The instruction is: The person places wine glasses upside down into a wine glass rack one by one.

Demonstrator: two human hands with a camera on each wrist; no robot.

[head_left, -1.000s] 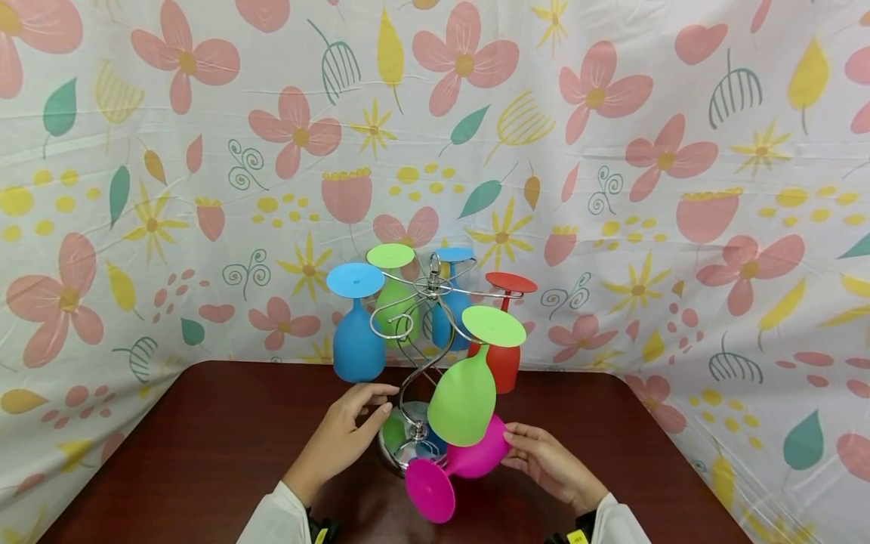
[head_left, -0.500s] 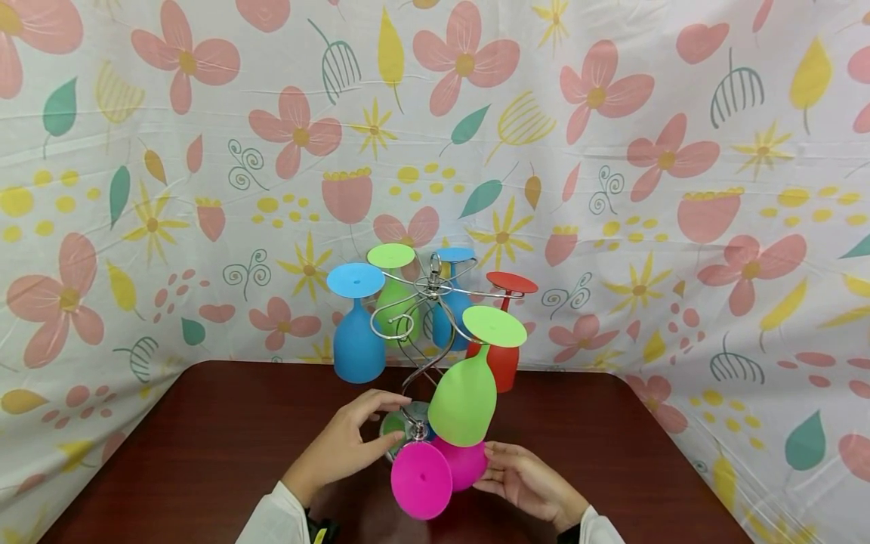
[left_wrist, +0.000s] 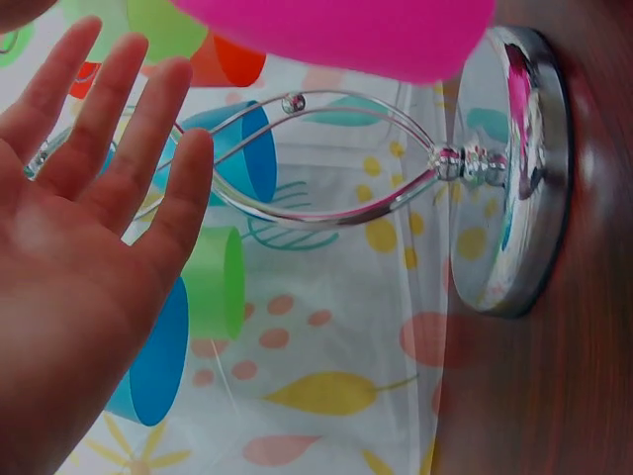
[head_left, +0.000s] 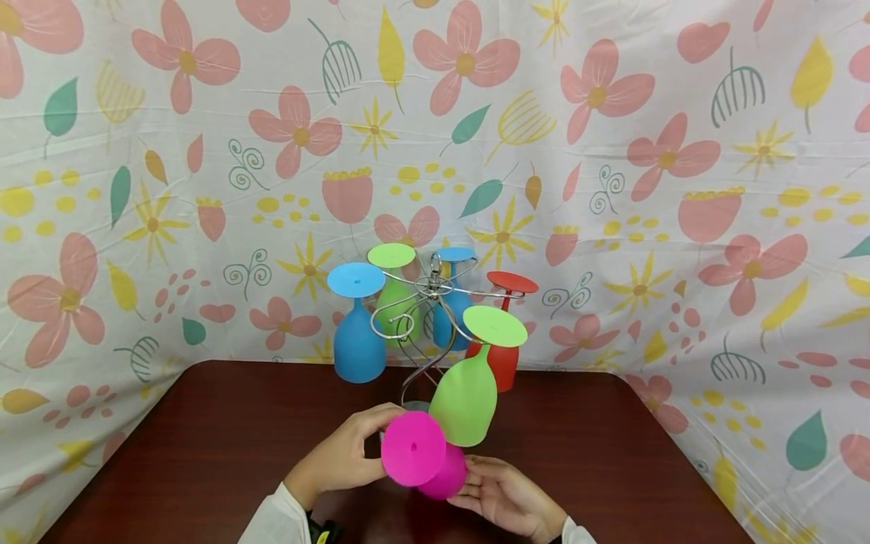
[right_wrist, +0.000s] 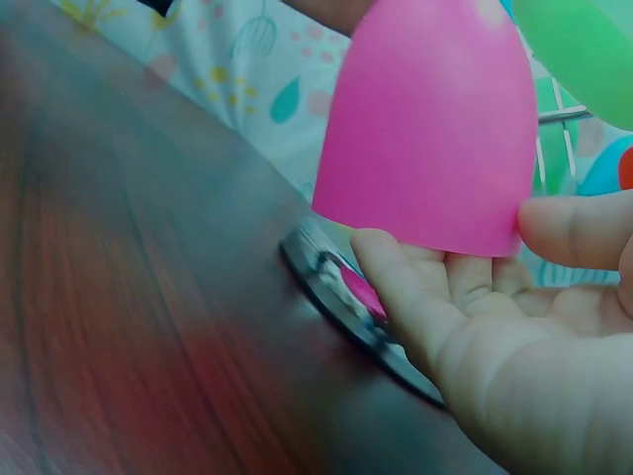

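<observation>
A pink wine glass (head_left: 445, 474) is tilted with its round foot towards the head camera, in front of a chrome stemware rack. My right hand (head_left: 506, 495) grips the bowl near its rim, thumb on one side and fingers on the other, as the right wrist view of the pink bowl (right_wrist: 435, 129) shows. Close to the foot's left edge is my left hand (head_left: 343, 457), thumb and forefinger spread around it. In the left wrist view four fingers of this left hand (left_wrist: 89, 198) are extended. A green wine glass (head_left: 465, 397) hangs upside down just above the pink one.
The rack's wire arms (head_left: 435, 283) also carry a blue glass (head_left: 359, 340), a red glass (head_left: 504, 363) and others behind. Its round chrome base (left_wrist: 514, 178) stands on the dark wooden table (head_left: 258, 431). A flowered curtain (head_left: 204, 151) hangs behind.
My right hand has moved left with the pink wine glass, turning its foot up towards the head camera. My left hand has shifted slightly right and down, beside the foot.
</observation>
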